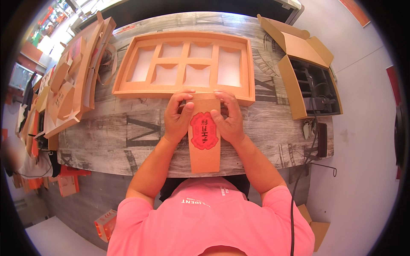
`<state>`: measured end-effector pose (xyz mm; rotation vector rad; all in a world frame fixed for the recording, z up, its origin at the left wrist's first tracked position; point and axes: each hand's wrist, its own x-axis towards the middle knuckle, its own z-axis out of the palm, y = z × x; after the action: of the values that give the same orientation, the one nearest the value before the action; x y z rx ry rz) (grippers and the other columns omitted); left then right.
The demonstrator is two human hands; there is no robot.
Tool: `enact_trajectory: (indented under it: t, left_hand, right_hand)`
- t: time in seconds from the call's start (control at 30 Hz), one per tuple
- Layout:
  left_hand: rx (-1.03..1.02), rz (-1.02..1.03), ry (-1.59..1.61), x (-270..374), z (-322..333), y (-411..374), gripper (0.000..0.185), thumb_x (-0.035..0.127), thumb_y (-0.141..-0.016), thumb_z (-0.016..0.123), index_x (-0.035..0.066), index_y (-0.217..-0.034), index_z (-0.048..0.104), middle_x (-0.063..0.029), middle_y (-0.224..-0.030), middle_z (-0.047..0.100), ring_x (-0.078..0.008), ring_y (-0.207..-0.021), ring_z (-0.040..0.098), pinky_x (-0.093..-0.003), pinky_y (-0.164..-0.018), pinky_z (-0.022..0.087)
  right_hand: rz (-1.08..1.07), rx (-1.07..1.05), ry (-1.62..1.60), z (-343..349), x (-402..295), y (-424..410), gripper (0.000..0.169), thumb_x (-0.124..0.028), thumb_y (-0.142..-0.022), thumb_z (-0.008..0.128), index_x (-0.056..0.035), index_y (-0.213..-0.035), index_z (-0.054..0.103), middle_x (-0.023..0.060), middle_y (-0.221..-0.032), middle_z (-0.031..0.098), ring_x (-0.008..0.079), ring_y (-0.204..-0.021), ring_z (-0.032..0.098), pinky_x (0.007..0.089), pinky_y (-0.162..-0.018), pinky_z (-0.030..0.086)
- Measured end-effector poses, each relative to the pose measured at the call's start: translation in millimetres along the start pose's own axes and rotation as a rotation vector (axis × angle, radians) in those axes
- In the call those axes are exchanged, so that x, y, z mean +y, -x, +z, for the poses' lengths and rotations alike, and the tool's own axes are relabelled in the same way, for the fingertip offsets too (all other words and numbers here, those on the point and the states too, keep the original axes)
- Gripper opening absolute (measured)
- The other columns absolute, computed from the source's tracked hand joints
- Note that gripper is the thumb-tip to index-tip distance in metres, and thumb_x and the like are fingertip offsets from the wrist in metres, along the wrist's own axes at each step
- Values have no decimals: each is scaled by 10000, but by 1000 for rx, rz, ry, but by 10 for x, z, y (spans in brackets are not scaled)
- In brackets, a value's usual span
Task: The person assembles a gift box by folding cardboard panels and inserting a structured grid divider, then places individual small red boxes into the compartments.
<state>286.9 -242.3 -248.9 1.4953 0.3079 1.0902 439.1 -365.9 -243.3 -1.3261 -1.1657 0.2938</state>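
A long, narrow kraft cardboard box (205,161) with a red printed emblem lies before me, near the table's front edge. My left hand (179,116) grips its far end from the left, thumb on top. From the right, my right hand (228,117) holds the same end, its thumb beside the red emblem. Just beyond my fingertips sits a shallow cardboard tray (144,95) with a raised rim and several rectangular compartments with pale bottoms. The undersides of both hands' grip are hidden.
Paper carrier bags and flattened cardboard (77,76) stand at the table's left. On the right, an open carton (290,86) holds black dividers and cables; a dark flat object (322,140) and keys (308,129) lie nearer. A black cable (296,188) runs down past my right arm.
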Motion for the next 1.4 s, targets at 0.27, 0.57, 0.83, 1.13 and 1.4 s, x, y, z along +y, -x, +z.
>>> enact_trajectory:
  t: [0.27,0.57,0.83,1.13,1.4]
  left_hand:
    - [-10,-18,-9,-1,-11,19,172,158,-1067,689,51,-1190,637,-73,-1316,659,-34,-906,582,-184,-712,477]
    - [-49,-3,-17,4,-11,5,171,163,-1051,713,52,-1161,645,-71,-1276,665,-34,-911,579,-184,-722,471]
    - [-71,-10,14,1,-14,16,185,171,-1055,710,50,-1172,632,-78,-1297,668,-43,-917,596,-193,-747,487]
    - [-65,-107,17,74,-5,22,195,150,-1059,703,25,-1206,674,-51,-1163,722,-47,-921,628,-207,-735,517]
    - [-127,-167,48,94,-104,-35,159,68,-1048,653,17,-1185,716,-90,-1212,731,-168,-1109,681,-294,-965,543]
  right_hand:
    - [-3,40,-43,19,-156,-37,378,-85,-924,772,-40,-1261,606,155,-1379,607,280,-1247,630,370,-915,612]
    - [-20,-35,-18,-36,-63,-12,318,-38,-966,717,-52,-1252,578,125,-1371,571,203,-1238,602,317,-898,583]
    - [-18,-16,-27,-28,-33,-3,294,-39,-961,732,-53,-1210,578,103,-1299,587,178,-1178,609,303,-873,574]
    - [26,10,-19,-13,-75,-13,208,-57,-972,728,-45,-1155,631,62,-1199,618,147,-1089,621,277,-832,557]
    - [351,26,-368,-26,27,9,78,-88,-1000,721,-51,-1045,669,-23,-999,662,47,-893,589,235,-708,508]
